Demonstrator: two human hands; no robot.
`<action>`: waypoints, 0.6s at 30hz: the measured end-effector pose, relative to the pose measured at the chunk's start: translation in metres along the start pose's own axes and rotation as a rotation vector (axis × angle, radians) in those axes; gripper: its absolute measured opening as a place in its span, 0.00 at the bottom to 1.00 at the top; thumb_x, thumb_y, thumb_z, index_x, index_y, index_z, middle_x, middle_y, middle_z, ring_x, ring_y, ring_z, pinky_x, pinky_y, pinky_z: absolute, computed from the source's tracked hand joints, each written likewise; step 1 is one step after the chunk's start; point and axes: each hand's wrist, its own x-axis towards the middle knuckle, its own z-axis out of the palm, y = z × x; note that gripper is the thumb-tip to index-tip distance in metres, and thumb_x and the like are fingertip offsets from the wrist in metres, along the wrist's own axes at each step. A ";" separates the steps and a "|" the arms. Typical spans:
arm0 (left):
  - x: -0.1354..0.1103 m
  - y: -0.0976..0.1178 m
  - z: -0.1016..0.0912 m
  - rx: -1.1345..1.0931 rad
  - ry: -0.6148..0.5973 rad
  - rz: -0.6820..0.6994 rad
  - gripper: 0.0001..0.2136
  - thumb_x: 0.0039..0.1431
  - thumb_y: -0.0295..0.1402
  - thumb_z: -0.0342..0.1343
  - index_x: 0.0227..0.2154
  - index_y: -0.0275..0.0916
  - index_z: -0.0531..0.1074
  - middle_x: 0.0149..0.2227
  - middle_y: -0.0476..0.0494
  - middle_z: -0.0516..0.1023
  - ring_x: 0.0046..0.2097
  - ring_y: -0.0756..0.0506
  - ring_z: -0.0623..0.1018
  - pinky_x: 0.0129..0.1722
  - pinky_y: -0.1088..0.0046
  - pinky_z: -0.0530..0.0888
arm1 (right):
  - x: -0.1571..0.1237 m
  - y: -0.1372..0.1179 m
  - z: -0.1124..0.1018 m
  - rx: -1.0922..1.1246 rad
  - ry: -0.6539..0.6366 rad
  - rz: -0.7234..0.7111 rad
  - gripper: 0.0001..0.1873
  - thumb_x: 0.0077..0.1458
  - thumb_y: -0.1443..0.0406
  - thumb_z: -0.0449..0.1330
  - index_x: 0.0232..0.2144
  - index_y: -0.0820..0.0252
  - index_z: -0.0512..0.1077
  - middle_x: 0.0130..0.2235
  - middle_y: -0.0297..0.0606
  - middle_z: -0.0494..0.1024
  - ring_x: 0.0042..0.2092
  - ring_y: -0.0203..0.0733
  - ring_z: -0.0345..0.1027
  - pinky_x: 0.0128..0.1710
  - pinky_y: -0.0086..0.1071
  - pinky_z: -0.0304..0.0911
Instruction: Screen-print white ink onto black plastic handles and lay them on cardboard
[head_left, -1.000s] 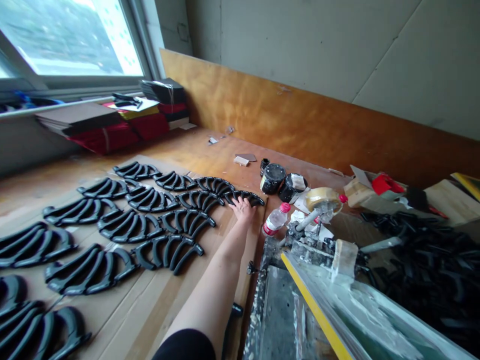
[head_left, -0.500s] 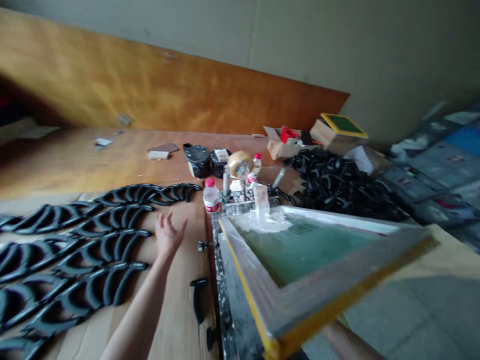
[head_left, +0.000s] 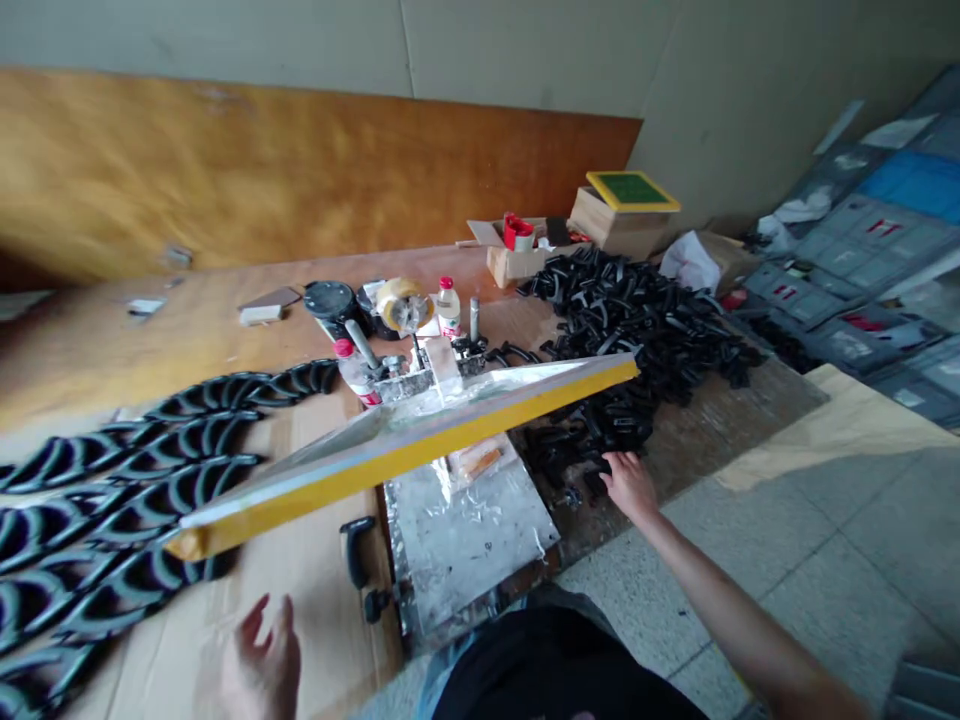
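Note:
My left hand [head_left: 264, 660] hovers over the cardboard, fingers apart and nothing in them, slightly blurred. At the near edge of a heap of black curved plastic handles [head_left: 622, 310], the fingers of my right hand [head_left: 628, 485] close on a black handle [head_left: 596, 482]. A yellow-edged screen printing frame [head_left: 420, 447] stands tilted up between the hands, touched by neither. Beneath it lies a grey metal plate [head_left: 480, 540] with a small tan block [head_left: 480, 462] on it. One single black handle [head_left: 355, 550] rests on the cardboard left of the plate.
Rows of black handles [head_left: 142, 540] cover the cardboard at left. Behind the frame stand a clamp with upright posts [head_left: 363, 345], red-capped bottles [head_left: 448, 308], a tape roll [head_left: 405, 305] and a black tub [head_left: 330, 305]. Cartons [head_left: 517, 262] and grey crates [head_left: 862, 250] are at right.
The view has turned to the right. The screen frame has swung higher and shows its front edge. My left hand has drawn back towards me; my right hand has come out from behind the frame to the heap.

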 end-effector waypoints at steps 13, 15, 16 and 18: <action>-0.058 0.072 0.017 -0.259 0.000 0.053 0.19 0.56 0.46 0.52 0.45 0.40 0.72 0.44 0.39 0.78 0.44 0.40 0.78 0.48 0.59 0.71 | 0.062 -0.106 -0.025 0.288 0.120 -0.556 0.17 0.64 0.66 0.47 0.51 0.61 0.70 0.49 0.47 0.73 0.50 0.48 0.64 0.51 0.40 0.58; -0.064 0.089 0.017 -0.333 0.002 0.099 0.19 0.57 0.45 0.52 0.45 0.39 0.73 0.47 0.37 0.77 0.45 0.40 0.78 0.48 0.61 0.72 | 0.068 -0.152 -0.028 0.323 0.075 -0.753 0.18 0.63 0.68 0.47 0.52 0.60 0.69 0.50 0.45 0.72 0.50 0.46 0.64 0.52 0.39 0.57; -0.067 0.096 0.017 -0.369 -0.002 0.116 0.18 0.57 0.45 0.53 0.45 0.39 0.73 0.48 0.37 0.77 0.46 0.41 0.78 0.47 0.63 0.73 | 0.070 -0.172 -0.028 0.316 0.048 -0.832 0.19 0.63 0.70 0.47 0.53 0.60 0.69 0.49 0.45 0.72 0.50 0.46 0.63 0.52 0.38 0.57; -0.072 0.105 0.018 -0.410 -0.014 0.137 0.17 0.57 0.44 0.54 0.44 0.40 0.73 0.49 0.37 0.77 0.46 0.41 0.78 0.45 0.65 0.74 | 0.072 -0.201 -0.025 0.264 -0.008 -0.944 0.20 0.62 0.72 0.46 0.54 0.61 0.69 0.47 0.44 0.73 0.50 0.46 0.63 0.51 0.38 0.57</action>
